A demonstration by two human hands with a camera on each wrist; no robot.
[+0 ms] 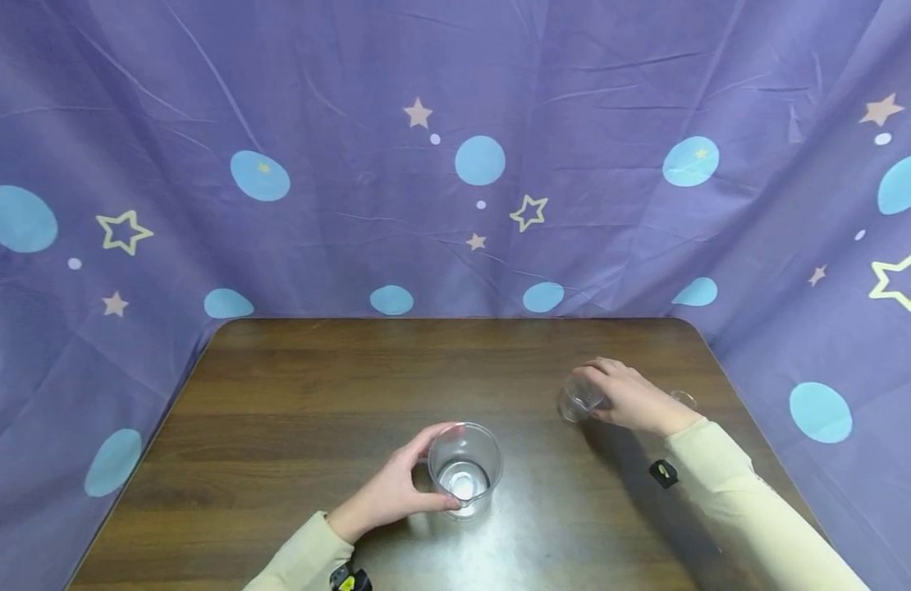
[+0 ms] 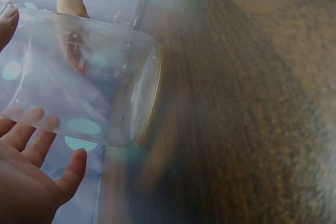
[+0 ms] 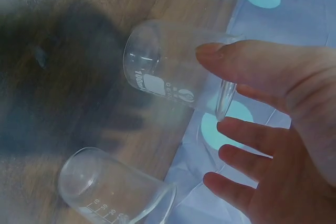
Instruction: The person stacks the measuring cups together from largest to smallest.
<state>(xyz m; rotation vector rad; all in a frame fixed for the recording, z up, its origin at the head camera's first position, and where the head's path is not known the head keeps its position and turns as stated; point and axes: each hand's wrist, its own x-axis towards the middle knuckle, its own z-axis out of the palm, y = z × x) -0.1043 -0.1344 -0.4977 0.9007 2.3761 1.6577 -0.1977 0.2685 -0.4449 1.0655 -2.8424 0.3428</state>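
A large clear glass beaker (image 1: 466,460) with printed graduations is upright near the table's front middle. My left hand (image 1: 396,491) holds it from its left side, thumb and fingers around it near the rim. In the left wrist view the beaker (image 2: 89,77) shows its base at the wooden surface. Farther back on the right, my right hand (image 1: 624,396) pinches a smaller clear beaker (image 3: 163,66) marked 100ml, close to its rim. Whether its base touches the table cannot be told. Beside it, untouched, another small graduated beaker (image 3: 115,190) stands on the table.
That second small beaker (image 1: 683,400) is partly hidden behind the right wrist in the head view. A brown wooden table (image 1: 293,410) lies below, with purple patterned curtains (image 1: 337,164) along its back and sides. A black wrist device (image 1: 663,473) is at the right sleeve.
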